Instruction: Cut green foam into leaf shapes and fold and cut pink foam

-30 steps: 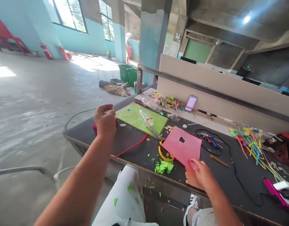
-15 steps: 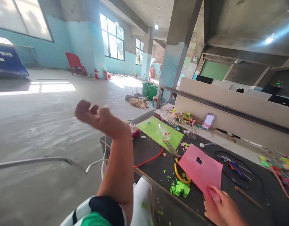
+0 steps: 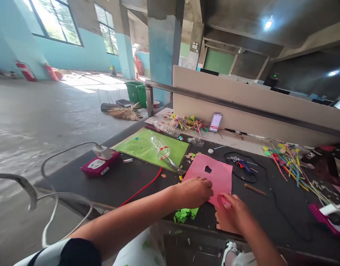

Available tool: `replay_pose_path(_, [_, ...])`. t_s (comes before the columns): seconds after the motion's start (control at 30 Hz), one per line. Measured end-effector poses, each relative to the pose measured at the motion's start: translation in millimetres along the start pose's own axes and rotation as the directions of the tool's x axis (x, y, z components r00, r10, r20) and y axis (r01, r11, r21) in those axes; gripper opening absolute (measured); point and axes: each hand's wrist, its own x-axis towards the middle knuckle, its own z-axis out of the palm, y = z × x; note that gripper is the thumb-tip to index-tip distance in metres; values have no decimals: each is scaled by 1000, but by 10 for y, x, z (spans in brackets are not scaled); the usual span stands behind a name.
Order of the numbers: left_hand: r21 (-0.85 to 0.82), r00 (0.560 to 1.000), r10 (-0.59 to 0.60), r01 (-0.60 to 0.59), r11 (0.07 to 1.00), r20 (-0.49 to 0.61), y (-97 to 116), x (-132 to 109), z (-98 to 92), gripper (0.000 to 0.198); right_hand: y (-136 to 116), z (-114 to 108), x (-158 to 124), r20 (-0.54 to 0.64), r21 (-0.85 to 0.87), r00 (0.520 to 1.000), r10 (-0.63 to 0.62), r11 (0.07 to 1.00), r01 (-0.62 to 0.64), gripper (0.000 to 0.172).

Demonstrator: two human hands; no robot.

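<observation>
A pink sheet (image 3: 193, 168) with a small dark hole lies over the table, its near edge lifted. My right hand (image 3: 232, 214) pinches the sheet's near right corner between thumb and fingers. Over the sheet's near left part is my left hand (image 3: 196, 192), its fingers curled closed; whatever they hold is hidden. Scissors (image 3: 174, 167) show their blades beside the sheet's left edge. Most of their yellow handle is out of sight behind my left hand and the sheet. Crumpled green scraps (image 3: 185, 215) lie below my left forearm.
A green sheet (image 3: 131, 144) bears a clear cut plastic bottle (image 3: 160, 147). A magenta power strip (image 3: 102, 164) with a white plug is on the left. A glue gun (image 3: 246, 166) and a brown stick (image 3: 255, 189) lie right. Colourful craft stems (image 3: 293, 162) are heaped farther right.
My left hand has come from the raised position at the left down over the pink sheet, its fingers curling. The view has turned right. My right hand keeps holding the sheet's corner.
</observation>
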Motion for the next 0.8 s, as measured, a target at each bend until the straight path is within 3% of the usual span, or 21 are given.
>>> replay_pose_path(0.1, [88,997,-18,11,996,76,-45,-63,163,14,-20,-36,-2,55,65,998,41,997,-45,39])
replay_pose_path(0.2, [67,994,3,-10,998,106,-127,-55,205,14,-35,-67,12,91,96,993,81,991,-90,40])
replay_pose_path(0.6, [-86,998,20,-16,996,52,-246,-67,272,33,26,-149,-147,149,7,969,198,979,-202,40])
replay_pose_path(0.7, [-110,997,22,-15,994,69,-254,-48,284,34,-5,-191,-167,102,-43,985,140,990,-136,36])
replay_pose_path(0.8, [-108,998,24,-18,994,54,-247,-27,297,31,-56,-205,-155,-31,-99,999,-30,995,26,37])
